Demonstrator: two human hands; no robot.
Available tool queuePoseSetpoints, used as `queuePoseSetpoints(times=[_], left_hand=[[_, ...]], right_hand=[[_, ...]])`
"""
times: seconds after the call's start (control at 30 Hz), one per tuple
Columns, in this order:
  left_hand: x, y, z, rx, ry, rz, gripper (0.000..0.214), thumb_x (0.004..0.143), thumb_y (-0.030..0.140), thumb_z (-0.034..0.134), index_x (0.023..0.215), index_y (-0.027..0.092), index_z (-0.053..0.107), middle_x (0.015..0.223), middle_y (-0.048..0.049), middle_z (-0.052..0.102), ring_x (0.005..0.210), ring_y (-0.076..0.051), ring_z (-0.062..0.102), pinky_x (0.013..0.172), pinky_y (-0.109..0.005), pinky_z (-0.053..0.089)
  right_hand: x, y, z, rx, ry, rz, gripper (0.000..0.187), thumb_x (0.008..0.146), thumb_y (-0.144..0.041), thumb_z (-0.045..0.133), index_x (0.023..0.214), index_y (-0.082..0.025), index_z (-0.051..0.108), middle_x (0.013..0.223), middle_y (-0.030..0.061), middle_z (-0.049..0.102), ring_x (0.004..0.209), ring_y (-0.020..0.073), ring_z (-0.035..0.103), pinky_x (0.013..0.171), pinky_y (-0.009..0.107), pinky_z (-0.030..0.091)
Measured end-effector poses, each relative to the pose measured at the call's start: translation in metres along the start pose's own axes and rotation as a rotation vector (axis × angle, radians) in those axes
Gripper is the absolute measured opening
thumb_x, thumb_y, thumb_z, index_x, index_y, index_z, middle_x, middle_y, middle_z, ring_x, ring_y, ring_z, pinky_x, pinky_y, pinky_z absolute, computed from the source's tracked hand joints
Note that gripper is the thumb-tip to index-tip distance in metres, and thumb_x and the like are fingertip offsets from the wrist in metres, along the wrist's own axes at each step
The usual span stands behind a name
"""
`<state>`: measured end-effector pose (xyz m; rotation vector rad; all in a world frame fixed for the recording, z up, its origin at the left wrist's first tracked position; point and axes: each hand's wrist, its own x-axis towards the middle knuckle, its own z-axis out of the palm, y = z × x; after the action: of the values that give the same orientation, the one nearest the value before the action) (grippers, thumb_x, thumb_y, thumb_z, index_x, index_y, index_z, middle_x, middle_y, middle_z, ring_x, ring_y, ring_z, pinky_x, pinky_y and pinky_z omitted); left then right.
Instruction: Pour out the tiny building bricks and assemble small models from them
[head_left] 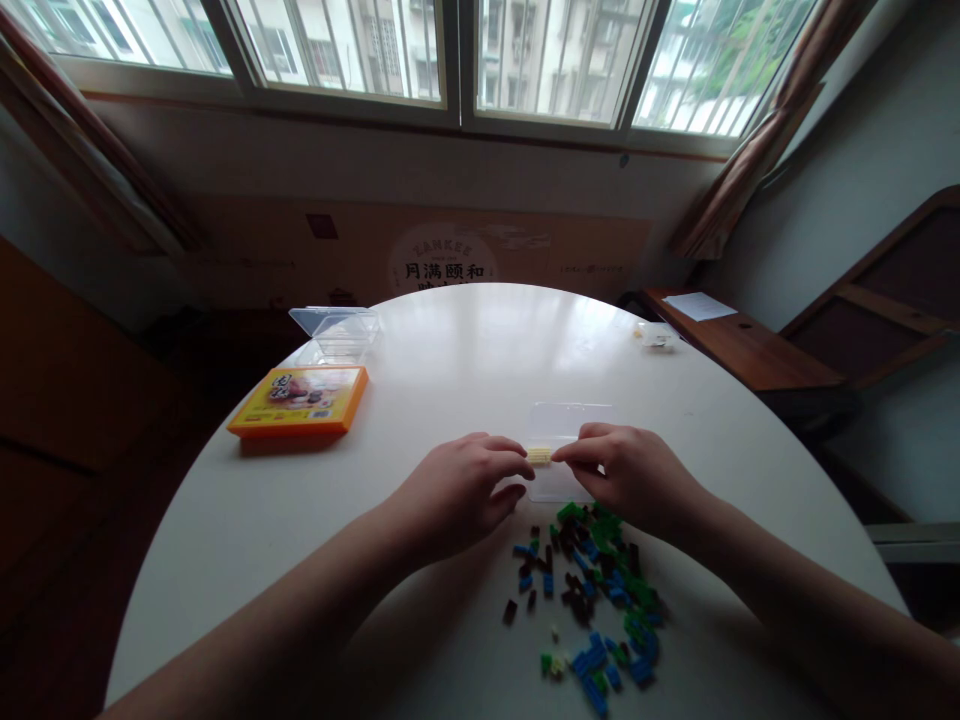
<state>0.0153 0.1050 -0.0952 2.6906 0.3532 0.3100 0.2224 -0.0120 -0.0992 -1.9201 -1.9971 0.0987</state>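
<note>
A small row of pale yellow bricks (538,456) lies on a clear plastic sheet or lid (571,414) in front of me. My left hand (469,485) is at the left end of the row; its fingers are bent and the thumb stands apart from them. From the other side my right hand (634,475) reaches in, its index fingertip against the row's right end and the thumb lower, with a gap between. Below the sheet is a loose pile of small building bricks (592,565) in green, blue and dark brown. A few pale yellow pieces (556,667) lie nearer to me.
An orange-yellow box (300,402) sits on the round white table (480,350) at the left, with an open clear plastic case (341,335) behind it. At the far right edge is a small clear packet (657,338). A wooden chair (772,345) with paper stands beyond.
</note>
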Motion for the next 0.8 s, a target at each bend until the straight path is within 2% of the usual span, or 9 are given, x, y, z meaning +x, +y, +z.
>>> queuePoseSetpoints(times=[0.23,0.5,0.8], left_hand=[[-0.0001,0.0002,0.0002,0.002,0.009,-0.003,0.021,0.088,0.020,0.058,0.103,0.025,0.073,0.114,-0.0033,0.071,0.101,-0.022,0.065,0.087,-0.037,0.054],[-0.0002,-0.0006,0.0009,-0.003,-0.004,-0.015,0.022,0.088,0.021,0.059,0.104,0.027,0.072,0.116,-0.0017,0.070,0.103,-0.023,0.065,0.088,-0.039,0.054],[0.0000,0.0004,-0.0014,-0.018,-0.003,-0.006,0.022,0.088,0.020,0.058,0.103,0.025,0.073,0.115,-0.0038,0.071,0.102,-0.022,0.066,0.088,-0.036,0.054]], right_hand=[[0.0016,-0.0017,0.0031,-0.061,-0.020,0.001,0.028,0.088,-0.021,0.059,0.105,-0.036,0.076,0.084,-0.0016,0.071,0.067,0.0109,0.061,0.058,0.023,0.038],[0.0021,-0.0024,0.0039,-0.033,-0.032,0.014,0.029,0.089,-0.022,0.059,0.107,-0.039,0.075,0.084,-0.0047,0.072,0.069,0.0117,0.062,0.060,0.024,0.039],[0.0011,0.0003,0.0037,-0.005,-0.020,0.012,0.029,0.088,-0.020,0.060,0.106,-0.036,0.076,0.085,-0.0027,0.072,0.070,0.0125,0.063,0.062,0.025,0.042]])
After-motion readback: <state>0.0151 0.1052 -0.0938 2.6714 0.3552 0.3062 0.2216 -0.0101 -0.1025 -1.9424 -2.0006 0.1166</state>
